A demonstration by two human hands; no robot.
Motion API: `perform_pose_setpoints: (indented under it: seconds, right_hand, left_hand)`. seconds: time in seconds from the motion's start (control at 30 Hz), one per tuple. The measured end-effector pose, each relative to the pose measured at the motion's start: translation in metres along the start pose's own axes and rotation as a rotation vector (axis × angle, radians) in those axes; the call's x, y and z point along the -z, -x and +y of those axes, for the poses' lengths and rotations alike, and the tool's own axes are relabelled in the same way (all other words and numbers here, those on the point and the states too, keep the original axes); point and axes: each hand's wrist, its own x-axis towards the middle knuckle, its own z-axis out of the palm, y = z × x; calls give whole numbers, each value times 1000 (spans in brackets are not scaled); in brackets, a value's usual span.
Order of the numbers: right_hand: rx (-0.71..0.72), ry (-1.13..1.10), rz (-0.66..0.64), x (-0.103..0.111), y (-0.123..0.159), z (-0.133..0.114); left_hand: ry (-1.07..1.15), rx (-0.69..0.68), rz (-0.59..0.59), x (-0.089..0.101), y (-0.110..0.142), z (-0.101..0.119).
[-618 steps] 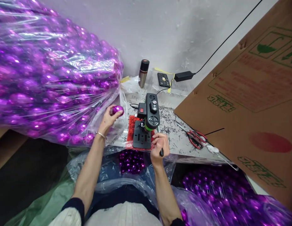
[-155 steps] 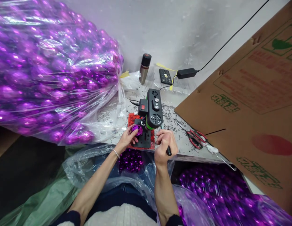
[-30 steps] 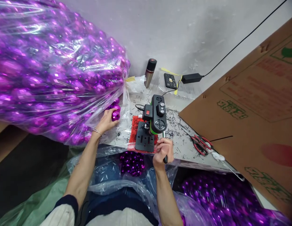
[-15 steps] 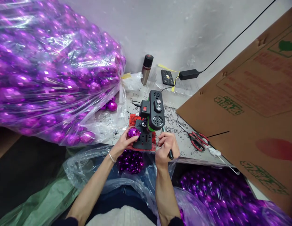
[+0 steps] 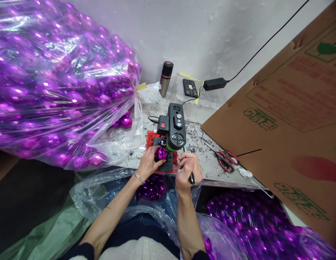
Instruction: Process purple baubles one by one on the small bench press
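Between the thumb and fingers of my left hand (image 5: 149,161) is a shiny purple bauble (image 5: 160,153). It is held over the black base plate (image 5: 166,167) of a small bench drill press (image 5: 176,126), close beside the machine's head. My right hand (image 5: 190,168) is wrapped around the black-tipped lever (image 5: 191,178) on the machine's right side. The contact between bauble and drill is hidden under the head. A red mat (image 5: 150,140) lies beneath the base.
A big clear bag of purple baubles (image 5: 62,83) fills the left. Behind stand a bottle (image 5: 166,78), a phone (image 5: 190,87) and a power adapter (image 5: 216,83). Scissors (image 5: 226,160) lie by a cardboard box (image 5: 287,119). More baubles (image 5: 151,187) sit below the table edge; black shavings litter the table.
My left hand has moved the bauble right and slightly inward, under the drill head, and turned it. My right hand stays on the lever. The whole view has shifted slightly.
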Motion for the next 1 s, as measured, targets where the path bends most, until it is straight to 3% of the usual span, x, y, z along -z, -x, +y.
perform_pose_setpoints:
  seconds: [0.17, 0.37, 0.63, 1.0]
  right_hand:
    - [-6, 19, -17, 2, 1, 1]
    - [16, 6, -24, 2, 0, 0]
    - [43, 68, 4, 0, 3, 1]
    - [95, -20, 71, -11, 34, 30]
  left_hand:
    - [-80, -4, 18, -15, -1, 2]
    - [-16, -21, 61, -29, 2, -4]
    - [38, -43, 86, -30, 7, -9]
    - [58, 8, 43, -28, 7, -8]
